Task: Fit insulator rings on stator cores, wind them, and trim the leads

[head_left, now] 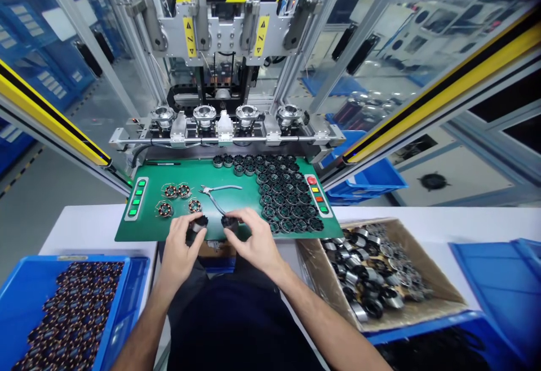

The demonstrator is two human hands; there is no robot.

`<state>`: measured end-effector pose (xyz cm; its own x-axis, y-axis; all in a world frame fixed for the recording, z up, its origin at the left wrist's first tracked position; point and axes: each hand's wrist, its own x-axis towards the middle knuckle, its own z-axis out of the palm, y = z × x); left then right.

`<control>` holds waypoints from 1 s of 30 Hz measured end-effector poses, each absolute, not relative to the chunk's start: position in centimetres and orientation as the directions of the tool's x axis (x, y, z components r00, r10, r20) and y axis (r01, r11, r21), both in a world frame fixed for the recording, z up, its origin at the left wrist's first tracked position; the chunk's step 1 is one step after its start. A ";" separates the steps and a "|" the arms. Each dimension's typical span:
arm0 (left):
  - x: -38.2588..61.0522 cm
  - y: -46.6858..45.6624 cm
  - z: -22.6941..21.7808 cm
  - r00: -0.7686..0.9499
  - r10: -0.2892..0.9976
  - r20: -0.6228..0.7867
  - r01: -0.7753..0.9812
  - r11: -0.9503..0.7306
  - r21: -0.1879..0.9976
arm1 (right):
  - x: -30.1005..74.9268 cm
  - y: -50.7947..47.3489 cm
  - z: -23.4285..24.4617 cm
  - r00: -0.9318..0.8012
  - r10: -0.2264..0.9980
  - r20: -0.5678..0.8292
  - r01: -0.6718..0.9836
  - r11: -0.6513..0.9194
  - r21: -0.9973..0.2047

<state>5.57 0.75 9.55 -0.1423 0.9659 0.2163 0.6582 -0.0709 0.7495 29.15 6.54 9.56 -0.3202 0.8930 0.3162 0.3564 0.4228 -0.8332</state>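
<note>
At the near edge of the green work board (203, 168), my left hand (182, 244) is closed on a black-toothed metal ring (198, 224), thumb and fingers at its sides. A second ring of this kind (229, 222) sits between the thumb and fingers of my right hand (257, 240). Just beyond my left hand lies a copper-wound stator (195, 206), with several others (170, 191) farther left. Side cutters (220, 189) with grey handles rest open on the board, their lower handle reaching toward my right fingers.
Rows of black rings (287, 193) cover the board's right side. Button panels (137, 199) (318, 195) flank it. Machine fixtures (205, 114) stand behind. A blue bin (17, 297) of wound stators is at left; a cardboard box (321, 286) of metal rings is at right.
</note>
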 end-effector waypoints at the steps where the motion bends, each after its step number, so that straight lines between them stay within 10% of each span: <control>1: 5.5 0.7 9.3 -0.151 0.964 0.219 0.653 -0.069 0.754 | 29.1 6.4 9.5 -0.319 0.892 0.321 0.359 0.427 -0.830; 16: 4.1 -0.7 7.0 -0.077 0.921 0.382 0.815 -0.163 0.557 | 28.1 7.1 6.8 -0.443 0.839 0.315 0.455 0.513 -0.728; 30: -8.7 28.9 28.1 -0.045 0.904 0.426 0.906 -0.143 0.398 | 20.3 39.3 25.6 -0.508 0.757 0.411 0.607 0.653 -0.452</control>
